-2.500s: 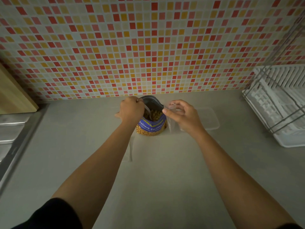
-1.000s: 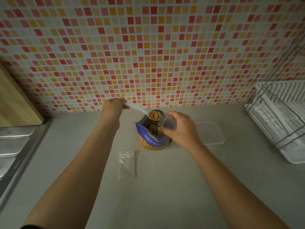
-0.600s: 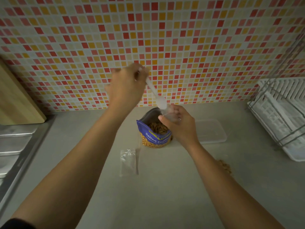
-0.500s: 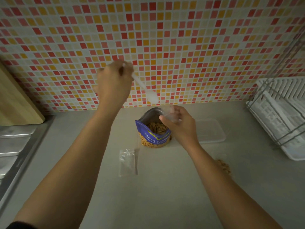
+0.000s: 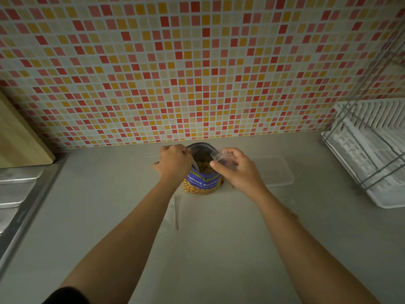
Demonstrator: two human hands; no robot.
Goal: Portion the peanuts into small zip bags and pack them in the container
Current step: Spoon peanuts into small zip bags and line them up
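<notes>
The one view is worn on the person's head and looks forward and steeply down across the desk (image 5: 219,260) to the tiled wall (image 5: 197,73) at its far edge, with straight lines bowing near the borders. The left grip (image 5: 173,163) and right grip (image 5: 238,170) sit close at mid-frame. The steel sink (image 5: 13,191) cuts the left edge and the dish rack (image 5: 363,150) the right.
</notes>
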